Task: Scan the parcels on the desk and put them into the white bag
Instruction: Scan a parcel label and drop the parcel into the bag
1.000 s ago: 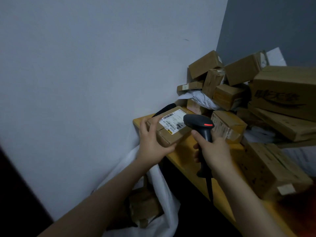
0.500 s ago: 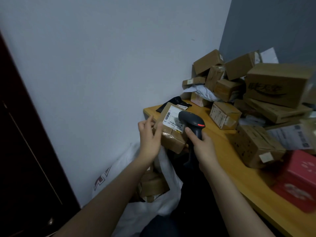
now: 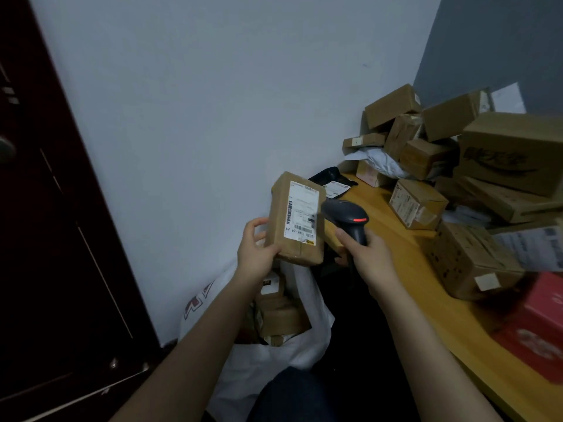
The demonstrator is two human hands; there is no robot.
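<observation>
Here, a person's two bare forearms reach forward beside a yellow wooden desk (image 3: 457, 315). The left hand (image 3: 256, 251) holds a brown cardboard parcel (image 3: 278, 220) just off the desk's left end. The thumb lies across the parcel's lower front and the fingers curl behind its left side. The right hand (image 3: 370, 257) is wrapped around the grip of a black plastic barcode scanner (image 3: 347, 216) above the desk's left edge. The scanner's rounded head, with a small red light on top, sits just beside the parcel's right side.

Half a second ago the parcel was tilted. Now it stands upright on its short end, a little higher, with its white printed label (image 3: 300, 213) facing the camera.

The parcel is a taped rectangular box with slightly crushed corners. Below it, on the floor off the desk's left end, a soft, crinkled white bag (image 3: 274, 363) stands open with brown parcels inside. At the desk's far end, plain cardboard boxes (image 3: 426, 147) are heaped against the wall, among them a crumpled white mailer. A red box (image 3: 539, 327) sits on the desk's near right part. A dark door (image 3: 45, 239) stands well apart from the desk, on the left.
</observation>
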